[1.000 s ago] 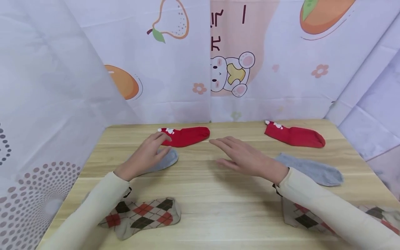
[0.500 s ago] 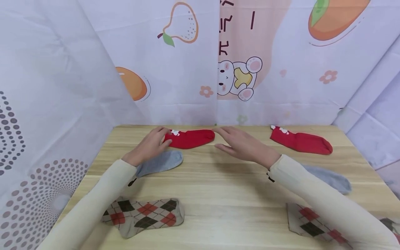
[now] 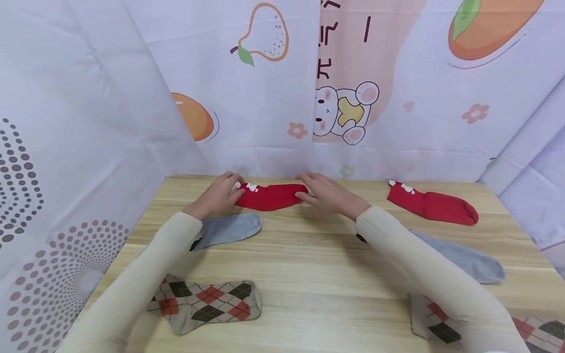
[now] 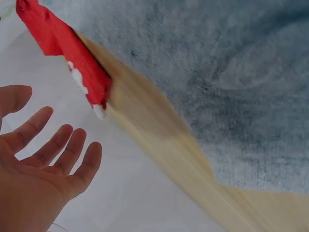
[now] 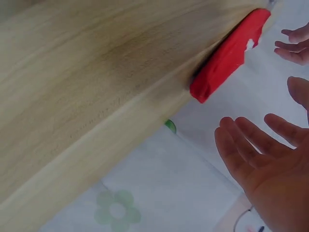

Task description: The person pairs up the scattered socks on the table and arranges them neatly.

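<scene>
A red sock (image 3: pixel 271 197) with a white figure near its cuff lies at the back of the table. At its cuff end is my left hand (image 3: pixel 217 196), fingers spread and loosely bent. My right hand (image 3: pixel 332 195) is at the toe end with its thumb beside the sock. Both wrist views show the left hand (image 4: pixel 50 164) and right hand (image 5: pixel 270 154) with relaxed fingers, a little apart from the red sock (image 4: pixel 72 53). Partly under my left forearm lies a grey-blue sock (image 3: pixel 231 229).
Another red sock (image 3: pixel 434 202) lies at the back right. A second grey-blue sock (image 3: pixel 463 255) is partly behind my right sleeve. Argyle socks lie at the front: a left one (image 3: pixel 216 301) and a right one (image 3: pixel 434 321), partly covered by my arm. A printed curtain (image 3: pixel 260 122) borders the table's back.
Both hands have moved toward the back of the table, to the two ends of the left red sock. The right hand has come closer to its toe. The head view has shifted slightly.
</scene>
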Available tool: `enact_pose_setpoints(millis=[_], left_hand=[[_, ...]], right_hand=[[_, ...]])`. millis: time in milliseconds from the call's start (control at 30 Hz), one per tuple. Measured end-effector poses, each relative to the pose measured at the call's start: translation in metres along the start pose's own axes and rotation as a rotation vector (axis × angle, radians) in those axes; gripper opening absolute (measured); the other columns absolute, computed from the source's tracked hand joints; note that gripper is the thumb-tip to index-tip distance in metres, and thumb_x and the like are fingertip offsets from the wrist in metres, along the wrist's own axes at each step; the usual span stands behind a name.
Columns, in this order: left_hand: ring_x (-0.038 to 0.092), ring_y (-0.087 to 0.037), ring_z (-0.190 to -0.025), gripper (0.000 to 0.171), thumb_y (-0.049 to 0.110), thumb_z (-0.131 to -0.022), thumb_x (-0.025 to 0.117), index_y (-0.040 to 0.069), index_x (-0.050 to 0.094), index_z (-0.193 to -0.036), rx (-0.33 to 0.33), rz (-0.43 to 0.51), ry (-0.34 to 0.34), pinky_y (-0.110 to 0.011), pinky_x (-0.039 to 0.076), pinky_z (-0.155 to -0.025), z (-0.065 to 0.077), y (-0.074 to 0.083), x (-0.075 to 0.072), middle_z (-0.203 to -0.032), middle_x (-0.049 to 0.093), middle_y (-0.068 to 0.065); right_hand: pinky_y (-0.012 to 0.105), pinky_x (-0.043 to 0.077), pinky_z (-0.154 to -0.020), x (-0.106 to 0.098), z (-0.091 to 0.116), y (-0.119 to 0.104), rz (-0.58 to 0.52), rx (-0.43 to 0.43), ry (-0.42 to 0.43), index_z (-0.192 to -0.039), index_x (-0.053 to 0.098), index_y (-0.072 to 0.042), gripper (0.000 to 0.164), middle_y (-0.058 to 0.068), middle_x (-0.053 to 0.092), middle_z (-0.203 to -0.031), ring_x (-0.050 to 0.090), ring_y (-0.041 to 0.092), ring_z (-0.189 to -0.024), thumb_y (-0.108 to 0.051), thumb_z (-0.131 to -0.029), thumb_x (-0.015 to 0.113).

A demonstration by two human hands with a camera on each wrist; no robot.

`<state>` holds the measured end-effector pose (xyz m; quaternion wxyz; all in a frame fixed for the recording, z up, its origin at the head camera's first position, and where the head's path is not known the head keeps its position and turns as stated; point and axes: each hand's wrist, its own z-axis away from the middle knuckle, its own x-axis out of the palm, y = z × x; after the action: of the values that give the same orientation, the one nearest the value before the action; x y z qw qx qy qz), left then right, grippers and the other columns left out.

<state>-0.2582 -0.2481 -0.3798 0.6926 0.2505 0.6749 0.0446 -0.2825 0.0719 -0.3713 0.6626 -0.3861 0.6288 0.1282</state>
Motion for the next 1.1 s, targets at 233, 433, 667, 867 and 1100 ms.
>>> enact_pose_setpoints(millis=[233,433,667,867,1100], left_hand=[[0.047,-0.034,-0.122,0.050,0.029,-0.096,0.065,0.003,0.050,-0.137,-0.095,-0.086,-0.041,-0.053,0.046,-0.101,-0.017,-0.011,0.003,-0.138,0.050,-0.017],[0.047,-0.033,-0.120,0.047,0.031,-0.096,0.065,0.003,0.055,-0.134,-0.171,-0.052,-0.112,-0.050,0.049,-0.097,-0.026,-0.021,0.006,-0.133,0.050,-0.018],[0.050,-0.031,-0.113,0.036,0.018,-0.092,0.071,0.004,0.051,-0.119,-0.192,0.046,-0.172,-0.042,0.051,-0.092,-0.036,-0.022,0.009,-0.120,0.054,-0.016],[0.048,-0.032,-0.112,0.030,0.010,-0.091,0.071,0.004,0.045,-0.106,-0.229,0.166,-0.153,-0.043,0.048,-0.093,-0.043,-0.026,0.012,-0.112,0.054,-0.016],[0.048,-0.029,-0.106,0.025,0.017,-0.097,0.061,-0.002,0.056,-0.113,-0.278,0.331,-0.196,-0.035,0.045,-0.085,-0.038,-0.032,0.014,-0.114,0.056,-0.016]], right_hand=[[0.044,0.045,-0.103,0.013,-0.019,0.010,-0.010,0.059,-0.043,-0.142,0.048,-0.006,0.053,0.015,0.054,-0.137,0.053,0.029,-0.120,-0.037,-0.101,0.056],[0.042,0.047,-0.100,0.024,-0.030,0.017,-0.044,0.130,-0.115,-0.139,0.047,-0.006,0.051,0.013,0.052,-0.130,0.052,0.027,-0.115,-0.035,-0.099,0.061],[0.035,0.047,-0.084,0.028,-0.039,0.023,-0.031,0.137,-0.181,-0.112,0.052,-0.006,0.025,0.009,0.055,-0.103,0.054,0.024,-0.094,-0.025,-0.099,0.062],[0.034,0.045,-0.080,0.027,-0.047,0.028,-0.069,0.170,-0.215,-0.108,0.054,-0.004,0.020,0.008,0.058,-0.097,0.054,0.023,-0.088,-0.021,-0.100,0.062],[0.031,0.044,-0.075,0.035,-0.046,0.032,-0.055,0.155,-0.199,-0.103,0.056,-0.005,0.016,0.006,0.059,-0.090,0.053,0.020,-0.082,-0.019,-0.099,0.062]])
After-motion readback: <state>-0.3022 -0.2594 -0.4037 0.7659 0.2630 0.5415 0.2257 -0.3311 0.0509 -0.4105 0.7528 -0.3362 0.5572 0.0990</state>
